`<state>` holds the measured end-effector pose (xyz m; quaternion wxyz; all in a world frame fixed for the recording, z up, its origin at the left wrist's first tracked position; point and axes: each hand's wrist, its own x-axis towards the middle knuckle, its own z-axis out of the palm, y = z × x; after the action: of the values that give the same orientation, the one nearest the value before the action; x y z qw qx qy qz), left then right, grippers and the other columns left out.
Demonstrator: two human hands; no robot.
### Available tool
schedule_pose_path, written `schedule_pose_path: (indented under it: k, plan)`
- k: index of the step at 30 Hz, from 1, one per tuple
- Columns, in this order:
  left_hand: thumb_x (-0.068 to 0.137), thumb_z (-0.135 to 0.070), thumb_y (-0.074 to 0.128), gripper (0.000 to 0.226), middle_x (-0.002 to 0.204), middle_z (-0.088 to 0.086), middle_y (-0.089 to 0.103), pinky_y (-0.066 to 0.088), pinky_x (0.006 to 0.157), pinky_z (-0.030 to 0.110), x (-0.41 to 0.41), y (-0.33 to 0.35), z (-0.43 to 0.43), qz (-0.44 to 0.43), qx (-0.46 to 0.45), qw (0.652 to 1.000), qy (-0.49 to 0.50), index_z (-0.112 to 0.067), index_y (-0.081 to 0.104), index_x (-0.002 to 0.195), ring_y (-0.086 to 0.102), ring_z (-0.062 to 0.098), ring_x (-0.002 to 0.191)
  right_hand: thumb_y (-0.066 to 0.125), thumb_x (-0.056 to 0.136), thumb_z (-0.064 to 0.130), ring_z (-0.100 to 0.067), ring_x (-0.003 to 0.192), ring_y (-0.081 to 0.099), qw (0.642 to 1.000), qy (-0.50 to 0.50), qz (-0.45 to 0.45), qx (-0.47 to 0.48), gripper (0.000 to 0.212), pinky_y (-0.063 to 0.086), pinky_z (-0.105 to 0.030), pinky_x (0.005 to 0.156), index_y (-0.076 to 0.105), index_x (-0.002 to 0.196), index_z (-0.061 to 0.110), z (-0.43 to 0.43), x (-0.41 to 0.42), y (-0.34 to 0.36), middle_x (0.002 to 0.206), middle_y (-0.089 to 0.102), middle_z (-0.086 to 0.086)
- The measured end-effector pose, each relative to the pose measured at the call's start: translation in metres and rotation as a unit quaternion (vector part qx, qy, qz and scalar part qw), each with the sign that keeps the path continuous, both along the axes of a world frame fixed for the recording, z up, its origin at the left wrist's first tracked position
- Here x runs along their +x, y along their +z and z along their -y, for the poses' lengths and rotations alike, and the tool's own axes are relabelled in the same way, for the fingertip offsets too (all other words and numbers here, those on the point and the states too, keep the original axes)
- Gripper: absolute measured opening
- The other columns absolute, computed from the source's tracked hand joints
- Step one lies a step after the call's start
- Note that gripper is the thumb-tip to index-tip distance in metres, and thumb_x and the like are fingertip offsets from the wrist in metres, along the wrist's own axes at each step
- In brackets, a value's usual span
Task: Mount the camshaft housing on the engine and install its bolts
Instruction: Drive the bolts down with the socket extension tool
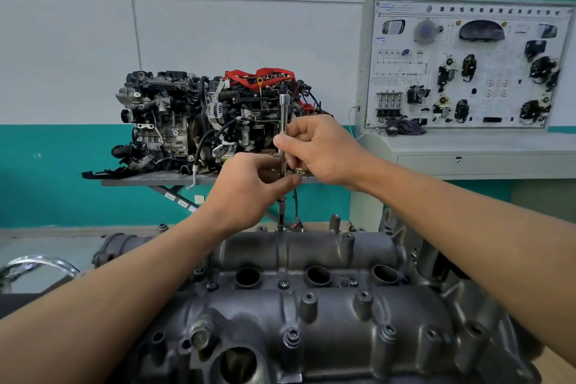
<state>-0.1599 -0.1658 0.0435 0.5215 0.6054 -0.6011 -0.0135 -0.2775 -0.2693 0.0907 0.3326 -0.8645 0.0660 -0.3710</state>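
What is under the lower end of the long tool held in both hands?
The socket of the tool meets the far edge of the camshaft housing; what lies beneath is covered.

Soft, even light is being cast; dull glare is being caught by the camshaft housing (327,315); edges are being bowed.

Left hand (249,193) blocks part of the extension bar (284,117). Its tip down at the camshaft housing (311,315) is too small to make out (dark down there too). Housing's near end runs off the bottom; the board (467,72) lettering is unreadable.
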Motion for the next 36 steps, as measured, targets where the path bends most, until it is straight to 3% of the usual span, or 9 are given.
schedule_pose_path:
  k: [7,11,14,17,21,25,30,32,36]
  plan:
    - [0.084,-0.016,0.079,0.003,0.072,0.006,0.076,0.06,0.068,0.046,0.001,-0.001,0.003,-0.028,-0.041,0.998,0.027,-0.013,0.077,0.082,0.073,0.027,0.069,0.076,0.086,0.025,-0.007,0.042,0.055,0.996,-0.068,0.056,-0.007,0.031,0.049,-0.019,0.05,0.055,0.067,0.012,-0.003,0.004,-0.004,0.048,0.062,0.003]
    - [0.096,-0.006,0.062,0.016,0.081,0.0,0.077,0.061,0.075,0.026,0.002,-0.002,0.003,0.003,0.0,1.0,-0.013,-0.018,0.073,0.096,0.075,0.015,0.079,0.066,0.094,0.028,-0.007,0.045,0.046,0.999,-0.012,0.018,0.026,0.022,0.042,-0.016,0.048,0.066,0.089,0.006,-0.003,-0.001,-0.002,0.053,0.057,0.001]
    - [0.099,-0.003,0.054,0.017,0.09,0.004,0.077,0.06,0.083,0.025,0.004,0.001,0.001,0.023,0.027,0.999,-0.04,-0.007,0.07,0.105,0.075,0.013,0.085,0.053,0.102,0.02,-0.007,0.046,0.04,0.999,0.021,-0.002,0.036,0.027,0.037,-0.015,0.047,0.066,0.104,-0.004,-0.001,-0.005,0.0,0.056,0.051,-0.001]
    - [0.1,-0.006,0.053,0.017,0.094,0.004,0.077,0.058,0.089,0.032,0.001,0.001,-0.001,0.02,0.033,0.998,-0.045,-0.01,0.069,0.106,0.074,0.012,0.089,0.053,0.102,0.018,-0.009,0.044,0.037,1.0,0.003,-0.005,-0.01,0.035,0.035,-0.015,0.047,0.062,0.088,-0.012,-0.002,-0.007,0.001,0.055,0.052,-0.004]
    - [0.09,-0.022,0.072,0.014,0.089,0.013,0.077,0.059,0.082,0.05,-0.001,-0.001,0.001,0.002,-0.012,1.0,-0.015,-0.011,0.074,0.098,0.072,0.034,0.089,0.064,0.095,0.022,-0.012,0.044,0.046,0.999,-0.023,0.024,-0.02,0.029,0.044,-0.022,0.051,0.061,0.071,0.006,-0.003,-0.004,0.001,0.05,0.057,-0.002]
    - [0.077,-0.028,0.084,0.018,0.07,0.0,0.076,0.058,0.058,0.025,0.003,-0.001,0.001,-0.009,-0.066,0.997,0.044,-0.013,0.075,0.081,0.073,0.012,0.065,0.073,0.089,0.025,-0.009,0.039,0.045,0.997,-0.045,0.057,-0.02,0.03,0.042,-0.023,0.046,0.06,0.067,0.009,-0.001,0.001,-0.001,0.047,0.055,0.0]
    - [0.085,-0.015,0.077,0.008,0.068,-0.001,0.075,0.062,0.066,0.033,0.003,-0.002,0.005,-0.008,-0.061,0.998,0.034,-0.019,0.073,0.079,0.072,0.012,0.063,0.077,0.085,0.031,-0.005,0.04,0.041,0.996,-0.047,0.074,-0.007,0.032,0.04,-0.018,0.046,0.06,0.065,0.011,0.001,0.001,-0.002,0.046,0.05,0.005]
    - [0.091,-0.01,0.069,0.016,0.075,-0.006,0.077,0.06,0.069,0.027,0.003,-0.002,0.004,0.009,-0.044,0.999,0.006,-0.025,0.073,0.085,0.072,0.007,0.068,0.071,0.09,0.032,-0.006,0.042,0.042,0.999,-0.011,0.048,0.01,0.031,0.039,-0.018,0.047,0.064,0.067,0.012,0.001,-0.001,-0.002,0.049,0.051,0.004]
    - [0.099,-0.007,0.056,0.017,0.081,-0.001,0.077,0.061,0.073,0.028,0.004,-0.001,0.002,0.03,-0.015,0.999,-0.009,-0.012,0.073,0.1,0.074,0.012,0.077,0.053,0.102,0.022,-0.006,0.045,0.04,0.999,0.031,0.008,0.032,0.037,0.038,-0.016,0.048,0.062,0.099,-0.014,0.003,-0.003,-0.001,0.057,0.049,-0.003]
